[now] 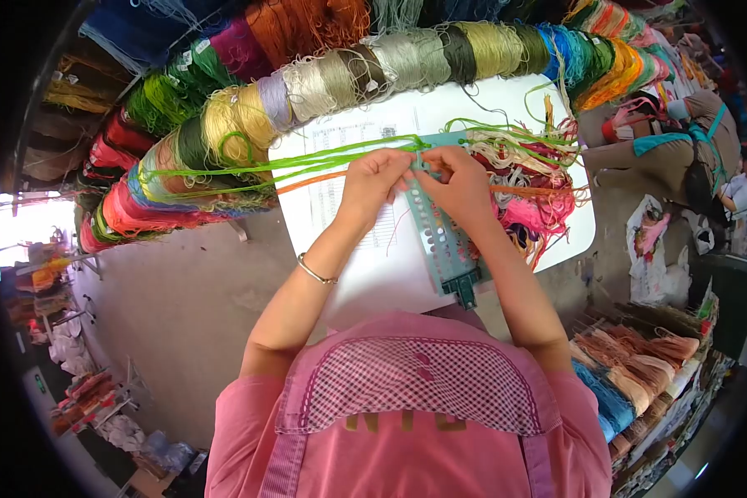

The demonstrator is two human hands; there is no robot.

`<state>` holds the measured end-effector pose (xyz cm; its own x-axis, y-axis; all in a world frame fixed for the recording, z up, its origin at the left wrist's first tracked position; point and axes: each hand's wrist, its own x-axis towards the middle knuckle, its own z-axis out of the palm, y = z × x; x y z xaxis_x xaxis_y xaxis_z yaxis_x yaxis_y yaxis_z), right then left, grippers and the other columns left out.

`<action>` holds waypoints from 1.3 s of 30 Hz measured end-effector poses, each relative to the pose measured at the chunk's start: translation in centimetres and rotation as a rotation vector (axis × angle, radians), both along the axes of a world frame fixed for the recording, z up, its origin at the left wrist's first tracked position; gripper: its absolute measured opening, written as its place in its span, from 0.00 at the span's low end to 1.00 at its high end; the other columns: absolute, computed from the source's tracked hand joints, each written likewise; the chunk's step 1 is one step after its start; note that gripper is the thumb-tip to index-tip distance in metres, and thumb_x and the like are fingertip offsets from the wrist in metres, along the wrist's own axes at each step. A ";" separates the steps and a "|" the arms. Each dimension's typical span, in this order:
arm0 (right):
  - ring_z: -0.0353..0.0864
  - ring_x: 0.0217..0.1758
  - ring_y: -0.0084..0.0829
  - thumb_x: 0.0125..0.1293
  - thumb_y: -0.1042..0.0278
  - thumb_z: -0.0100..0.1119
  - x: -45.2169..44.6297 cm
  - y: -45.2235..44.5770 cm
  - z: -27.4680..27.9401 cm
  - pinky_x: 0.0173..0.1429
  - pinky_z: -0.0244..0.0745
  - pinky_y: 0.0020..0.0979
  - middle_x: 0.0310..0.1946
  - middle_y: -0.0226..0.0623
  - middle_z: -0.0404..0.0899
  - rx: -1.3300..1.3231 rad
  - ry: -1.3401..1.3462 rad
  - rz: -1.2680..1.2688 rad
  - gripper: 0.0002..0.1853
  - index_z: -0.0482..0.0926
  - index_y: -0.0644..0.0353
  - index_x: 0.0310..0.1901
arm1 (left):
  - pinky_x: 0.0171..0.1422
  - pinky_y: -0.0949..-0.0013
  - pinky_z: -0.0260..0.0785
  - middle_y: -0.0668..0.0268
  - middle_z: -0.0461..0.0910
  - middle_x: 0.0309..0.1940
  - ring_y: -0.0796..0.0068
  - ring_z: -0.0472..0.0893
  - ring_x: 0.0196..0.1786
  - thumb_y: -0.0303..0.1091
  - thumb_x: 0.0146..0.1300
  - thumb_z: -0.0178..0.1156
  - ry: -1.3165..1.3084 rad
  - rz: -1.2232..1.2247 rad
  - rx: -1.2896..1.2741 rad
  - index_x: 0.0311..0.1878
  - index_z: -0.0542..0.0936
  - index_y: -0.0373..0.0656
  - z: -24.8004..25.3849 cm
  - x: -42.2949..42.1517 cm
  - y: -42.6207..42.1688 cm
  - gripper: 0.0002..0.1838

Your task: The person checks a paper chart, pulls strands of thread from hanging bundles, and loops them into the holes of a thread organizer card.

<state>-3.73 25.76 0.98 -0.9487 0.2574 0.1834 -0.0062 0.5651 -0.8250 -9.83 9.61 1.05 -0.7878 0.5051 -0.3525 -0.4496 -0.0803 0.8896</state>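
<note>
Bright green thread (pixel 266 163) stretches in strands from the left to the top of a long grey-green board with holes (pixel 440 241). My left hand (pixel 377 179) pinches at the green strands beside the board's upper left edge. Close against it, my right hand (pixel 460 184) is closed too, its thumb and fingertips together over the board's upper holes. The fingers hide the exact spot where the thread meets the hole. A dark green clamp (pixel 461 288) sits at the board's near end. Orange thread (pixel 311 181) runs beneath my left hand.
A white tabletop (pixel 365 286) lies under the board, with a printed sheet (pixel 332 199) on it. Tangled multicoloured threads (pixel 539 183) pile up right of the board. Thick hanks of thread (pixel 332 83) hang on a rail along the far edge. Another person (pixel 681 149) is at the right.
</note>
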 end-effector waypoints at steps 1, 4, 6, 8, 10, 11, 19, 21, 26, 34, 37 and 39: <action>0.79 0.29 0.29 0.51 0.68 0.70 0.1 0.2 0.0 0.35 0.75 0.29 0.32 0.35 0.81 -0.044 -0.026 -0.005 0.14 0.81 0.59 0.40 | 0.30 0.80 0.72 0.69 0.81 0.28 0.83 0.79 0.29 0.32 0.69 0.58 0.022 0.030 -0.013 0.47 0.80 0.36 0.2 0.0 0.6 0.10; 0.78 0.28 0.27 0.49 0.67 0.70 0.2 0.2 0.5 0.35 0.75 0.29 0.33 0.34 0.81 -0.100 -0.112 -0.010 0.16 0.81 0.60 0.41 | 0.38 0.77 0.78 0.67 0.82 0.30 0.79 0.82 0.33 0.30 0.69 0.58 0.026 -0.007 0.004 0.45 0.80 0.34 -1.0 -0.4 1.2 0.09; 0.78 0.28 0.26 0.50 0.67 0.69 0.2 0.1 0.7 0.35 0.76 0.28 0.33 0.34 0.82 -0.098 -0.151 -0.014 0.17 0.80 0.60 0.42 | 0.41 0.76 0.79 0.65 0.82 0.32 0.77 0.83 0.36 0.29 0.68 0.59 0.000 -0.052 0.013 0.45 0.79 0.32 -1.8 -0.8 1.2 0.09; 0.78 0.28 0.25 0.50 0.66 0.69 0.3 0.0 0.7 0.35 0.76 0.28 0.32 0.34 0.82 -0.083 -0.170 -0.029 0.18 0.79 0.61 0.43 | 0.43 0.75 0.79 0.64 0.82 0.34 0.76 0.83 0.39 0.28 0.67 0.60 -0.037 -0.080 0.002 0.43 0.79 0.31 -2.1 -1.2 1.1 0.08; 0.79 0.28 0.26 0.50 0.66 0.69 0.4 -0.1 0.8 0.35 0.76 0.29 0.32 0.35 0.82 -0.100 -0.178 -0.044 0.19 0.78 0.61 0.44 | 0.40 0.75 0.78 0.63 0.81 0.32 0.76 0.82 0.35 0.27 0.65 0.59 -0.060 0.005 0.002 0.42 0.78 0.31 -1.0 -1.1 0.4 0.08; 0.79 0.28 0.27 0.50 0.66 0.69 0.4 0.0 0.9 0.35 0.76 0.30 0.31 0.35 0.82 -0.108 -0.179 -0.054 0.19 0.78 0.61 0.44 | 0.39 0.75 0.77 0.63 0.81 0.31 0.76 0.81 0.34 0.27 0.64 0.59 -0.069 0.047 0.004 0.41 0.78 0.30 -0.4 -1.1 -0.1 0.08; 0.83 0.38 0.42 0.49 0.65 0.71 0.3 -0.7 -1.0 0.45 0.76 0.39 0.37 0.39 0.82 0.188 0.026 -0.122 0.30 0.71 0.58 0.55 | 0.26 0.79 0.67 0.73 0.74 0.23 0.84 0.72 0.22 0.34 0.66 0.57 -0.040 -0.384 -0.031 0.44 0.78 0.41 2.6 -2.0 -0.6 0.08; 0.83 0.40 0.44 0.48 0.66 0.71 0.4 -0.7 -0.7 0.46 0.76 0.42 0.40 0.40 0.81 0.195 0.015 -0.097 0.34 0.68 0.57 0.58 | 0.25 0.78 0.64 0.74 0.73 0.23 0.85 0.71 0.22 0.36 0.67 0.61 0.182 -0.472 -0.241 0.41 0.79 0.45 1.7 -0.8 1.8 0.07; 0.83 0.38 0.40 0.49 0.62 0.70 0.3 0.1 0.6 0.45 0.75 0.40 0.35 0.36 0.82 0.127 -0.331 0.006 0.29 0.71 0.57 0.53 | 0.39 0.76 0.71 0.69 0.79 0.32 0.83 0.77 0.36 0.43 0.64 0.66 0.595 -0.307 -0.349 0.35 0.80 0.44 0.8 -4.3 -4.6 0.12; 0.82 0.35 0.35 0.49 0.61 0.69 0.2 0.6 0.4 0.42 0.75 0.39 0.32 0.30 0.80 0.116 -0.344 0.042 0.24 0.74 0.56 0.49 | 0.41 0.63 0.73 0.61 0.82 0.31 0.63 0.82 0.37 0.48 0.66 0.59 0.679 0.398 -1.368 0.49 0.82 0.42 7.3 -14.4 -31.5 0.19; 0.81 0.35 0.35 0.49 0.63 0.69 0.1 0.5 0.0 0.39 0.74 0.40 0.31 0.29 0.79 0.162 -0.266 0.067 0.23 0.75 0.55 0.47 | 0.48 0.61 0.74 0.56 0.84 0.37 0.60 0.83 0.41 0.44 0.61 0.63 1.216 0.589 -1.626 0.45 0.85 0.43 11.2 -13.5 -24.3 0.17; 0.81 0.35 0.35 0.49 0.64 0.69 0.2 0.5 -0.1 0.38 0.74 0.39 0.31 0.29 0.78 0.181 -0.224 0.089 0.22 0.75 0.54 0.46 | 0.50 0.62 0.74 0.59 0.85 0.39 0.60 0.84 0.42 0.44 0.59 0.64 1.070 0.386 -1.187 0.42 0.87 0.44 11.2 -15.5 -18.4 0.15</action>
<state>-3.51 26.25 0.86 -0.9882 0.1533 0.0025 0.1082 0.7086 -0.6973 -25.33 -8.81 12.23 -0.9207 0.0936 0.3789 0.2562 0.8773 0.4058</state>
